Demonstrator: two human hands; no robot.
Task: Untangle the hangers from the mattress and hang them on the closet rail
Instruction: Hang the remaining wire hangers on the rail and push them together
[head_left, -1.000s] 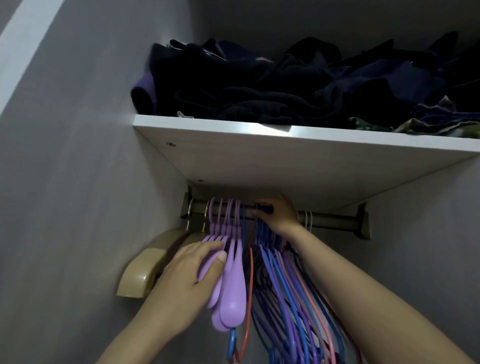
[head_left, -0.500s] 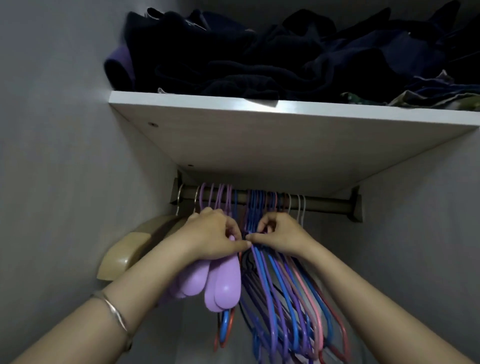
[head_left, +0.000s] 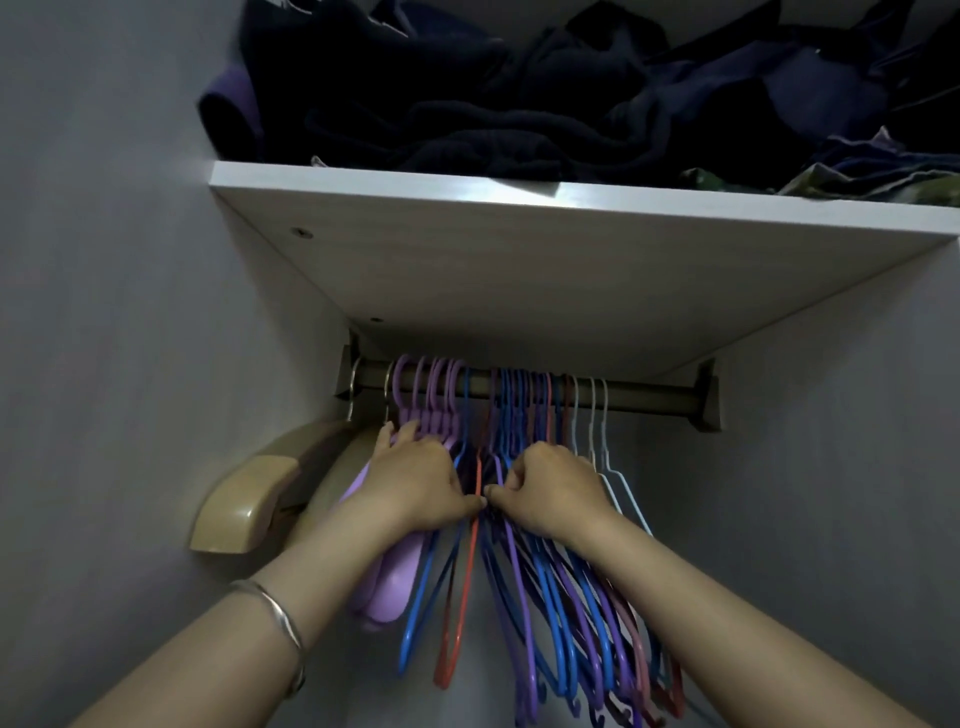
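The closet rail (head_left: 649, 401) runs under a white shelf (head_left: 519, 208). Several hangers hang on it: broad lilac ones (head_left: 387, 587) at the left, then a blue hanger (head_left: 422, 587) and a red hanger (head_left: 464, 597), then a dense bunch of thin blue and purple hangers (head_left: 571, 623), and white wire hangers (head_left: 618, 483) at the right. My left hand (head_left: 421, 483) lies over the lilac hangers, its fingertips pinching the red hanger near the neck. My right hand (head_left: 550, 493) curls its fingers round the necks of the thin bunch. The fingertips of both hands almost meet.
Dark folded clothes (head_left: 467, 104) are piled on the shelf. A beige padded hanger (head_left: 249, 499) hangs at the rail's left end against the grey side wall (head_left: 130, 364). The rail's right part is bare up to its bracket (head_left: 709, 397).
Both hands have slid down a little along the hanger necks. The blue and red hangers now hang apart in the gap between the lilac hangers and the thin bunch.
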